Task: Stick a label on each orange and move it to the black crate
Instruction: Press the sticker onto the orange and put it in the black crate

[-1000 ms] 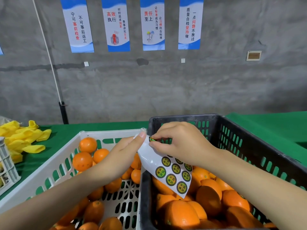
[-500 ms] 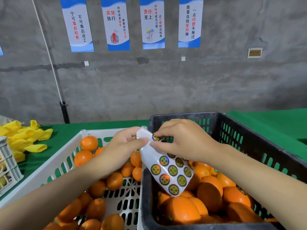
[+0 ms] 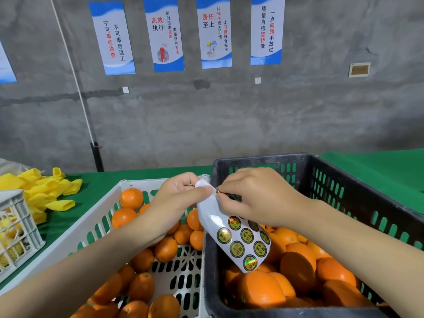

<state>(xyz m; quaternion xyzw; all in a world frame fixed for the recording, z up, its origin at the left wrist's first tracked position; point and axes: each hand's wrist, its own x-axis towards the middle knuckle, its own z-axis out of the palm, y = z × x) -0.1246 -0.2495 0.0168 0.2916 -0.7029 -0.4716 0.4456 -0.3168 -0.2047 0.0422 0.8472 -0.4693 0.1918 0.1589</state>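
Black crate (image 3: 358, 191): stands on the right and is partly filled with oranges (image 3: 261, 292).
White crate (image 3: 96, 216): sits just beside it on the left and holds the unlabelled oranges (image 3: 131, 198).
Left hand (image 3: 174, 203): thumb and fingers pinch the top corner of the label sheet (image 3: 213, 216).
Right hand (image 3: 259, 198): thumb and forefinger nip one label (image 3: 219, 192) at the sheet's upper edge.
Label sheet: hangs curled over the black crate and carries several round labels.
Step, judged: peeling. Hold the backing taut, lift the label by its rim, keep the adhesive off the skin and avoid creasing.

Glossy label sheet (image 3: 215, 216); slotted plastic black crate (image 3: 358, 193); rough concrete wall (image 3: 229, 115).
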